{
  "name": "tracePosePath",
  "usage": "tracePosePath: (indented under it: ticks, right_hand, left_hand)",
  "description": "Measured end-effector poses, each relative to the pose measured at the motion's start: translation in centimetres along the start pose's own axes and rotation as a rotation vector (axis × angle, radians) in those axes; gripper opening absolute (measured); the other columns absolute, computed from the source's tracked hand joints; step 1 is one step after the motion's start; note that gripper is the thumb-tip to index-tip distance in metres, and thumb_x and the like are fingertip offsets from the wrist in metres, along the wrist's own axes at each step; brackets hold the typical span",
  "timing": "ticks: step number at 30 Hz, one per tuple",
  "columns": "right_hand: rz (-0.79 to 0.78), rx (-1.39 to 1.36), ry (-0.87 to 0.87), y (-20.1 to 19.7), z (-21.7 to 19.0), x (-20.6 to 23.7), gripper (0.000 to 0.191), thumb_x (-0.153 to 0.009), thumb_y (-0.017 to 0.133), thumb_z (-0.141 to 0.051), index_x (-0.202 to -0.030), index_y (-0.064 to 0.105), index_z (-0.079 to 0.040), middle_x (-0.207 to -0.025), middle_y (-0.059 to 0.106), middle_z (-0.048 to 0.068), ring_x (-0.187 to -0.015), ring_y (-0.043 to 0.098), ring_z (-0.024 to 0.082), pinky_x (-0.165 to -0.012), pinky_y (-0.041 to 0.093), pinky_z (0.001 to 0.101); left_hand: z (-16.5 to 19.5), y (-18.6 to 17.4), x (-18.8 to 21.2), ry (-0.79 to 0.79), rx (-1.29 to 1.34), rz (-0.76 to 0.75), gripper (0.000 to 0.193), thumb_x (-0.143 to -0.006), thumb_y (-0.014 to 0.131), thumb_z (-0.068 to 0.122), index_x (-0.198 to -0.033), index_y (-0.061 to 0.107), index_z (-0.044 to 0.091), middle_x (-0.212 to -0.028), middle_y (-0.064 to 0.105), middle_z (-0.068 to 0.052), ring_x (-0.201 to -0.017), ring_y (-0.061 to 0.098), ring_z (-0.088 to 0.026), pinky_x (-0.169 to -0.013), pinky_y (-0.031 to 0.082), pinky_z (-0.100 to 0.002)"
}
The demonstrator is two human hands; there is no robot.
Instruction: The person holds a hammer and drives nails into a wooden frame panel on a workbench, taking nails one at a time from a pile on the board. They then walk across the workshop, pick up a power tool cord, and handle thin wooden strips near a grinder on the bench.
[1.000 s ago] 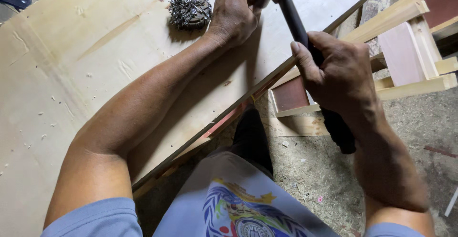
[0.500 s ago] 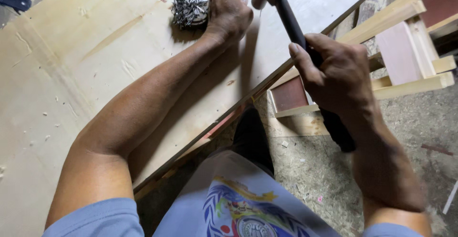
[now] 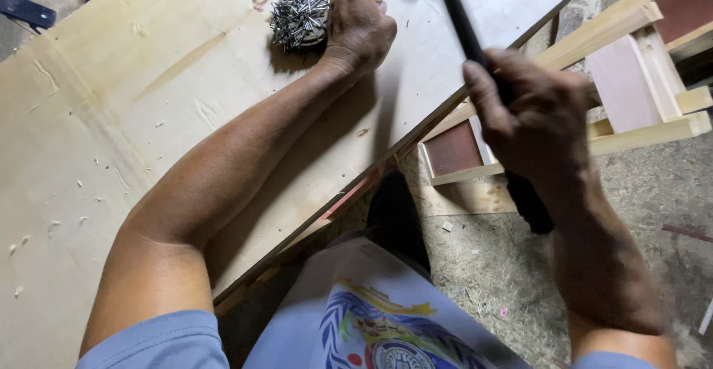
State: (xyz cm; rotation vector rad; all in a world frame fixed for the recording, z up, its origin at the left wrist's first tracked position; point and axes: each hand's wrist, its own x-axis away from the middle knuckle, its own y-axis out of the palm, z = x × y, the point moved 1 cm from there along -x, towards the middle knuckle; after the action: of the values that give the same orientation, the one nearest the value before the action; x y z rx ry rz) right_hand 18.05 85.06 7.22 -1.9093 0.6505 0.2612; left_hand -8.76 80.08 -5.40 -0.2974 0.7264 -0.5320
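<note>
Fingers of the right hand [image 3: 538, 120] are wrapped tight around the black handle of a hammer [image 3: 475, 50], whose head is raised at the far edge of the view, blurred. Left-hand fingers run out of the picture at the far edge, so I cannot tell whether they pinch anything; the left hand [image 3: 360, 24] rests palm-down on the pale plywood sheet [image 3: 148, 102], touching or just beside a bristling clump of nails [image 3: 298, 18] on its left. The hammer head hangs just right of those left fingertips, so a strike that lands slightly off could likely catch them, or glance away and dent the sheet. To the right, beyond the sheet's edge, a wooden frame [image 3: 631, 50] lies on the gritty floor [image 3: 483, 280].
</note>
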Motion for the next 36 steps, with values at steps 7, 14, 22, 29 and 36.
tracePosePath:
  ticks: [7, 14, 22, 29, 36]
  right_hand:
    - [0.05, -0.102, -0.024, 1.6, -0.2, -0.3, 0.027, -0.121, 0.056, -0.02, -0.103, 0.07, -0.005, -0.068, 0.058, 0.004, -0.047, 0.052, 0.009, -0.041, 0.041, 0.0246]
    - [0.191, -0.019, -0.217, 0.9, -0.2, 0.2, 0.022, -0.119, 0.055, -0.013, -0.111, 0.07, 0.001, -0.073, 0.062, 0.004, -0.06, 0.06, 0.008, -0.047, 0.045, 0.0241]
    - [-0.06, 0.042, 0.041, 2.7, 0.6, 0.6, 0.022, -0.115, 0.061, -0.02, -0.108, 0.072, -0.002, -0.063, 0.059, 0.002, -0.044, 0.05, 0.008, -0.037, 0.04, 0.0254]
    - [0.229, -0.06, -0.19, 2.2, 0.7, 0.7, 0.025, -0.123, 0.052, -0.017, -0.116, 0.068, 0.001, -0.071, 0.062, 0.001, -0.06, 0.063, 0.007, -0.05, 0.051, 0.0211]
    - [-0.013, -0.062, 0.178, 4.0, 0.0, 0.3, 0.027, -0.111, 0.065, -0.025, -0.116, 0.073, 0.0, -0.067, 0.066, 0.004, -0.049, 0.059, 0.01, -0.038, 0.042, 0.026]
  left_hand:
    - [-0.2, -0.3, 0.3, 0.002, 0.003, -0.001, 0.034, -0.08, 0.052, -0.012, -0.112, 0.058, 0.002, -0.105, 0.061, -0.014, -0.094, 0.065, -0.023, -0.081, 0.059, -0.036]
    - [-0.1, -0.3, 0.4, 0.001, 0.005, -0.006, 0.031, -0.081, 0.054, -0.01, -0.108, 0.059, 0.002, -0.101, 0.062, -0.014, -0.091, 0.064, -0.023, -0.078, 0.057, -0.036]
    - [-0.1, -0.4, 0.3, 0.007, -0.007, -0.017, 0.026, -0.081, 0.057, -0.009, -0.104, 0.061, 0.002, -0.096, 0.062, -0.014, -0.086, 0.063, -0.022, -0.074, 0.056, -0.037]
    - [0.1, -0.6, 0.3, 0.02, -0.011, -0.022, 0.022, -0.081, 0.06, -0.008, -0.101, 0.062, 0.002, -0.092, 0.062, -0.014, -0.083, 0.062, -0.022, -0.071, 0.055, -0.037]
    - [2.2, -4.4, 0.9, 0.146, -0.052, -0.182, 0.018, -0.081, 0.062, -0.006, -0.098, 0.064, 0.002, -0.088, 0.063, -0.014, -0.079, 0.061, -0.022, -0.068, 0.053, -0.038]
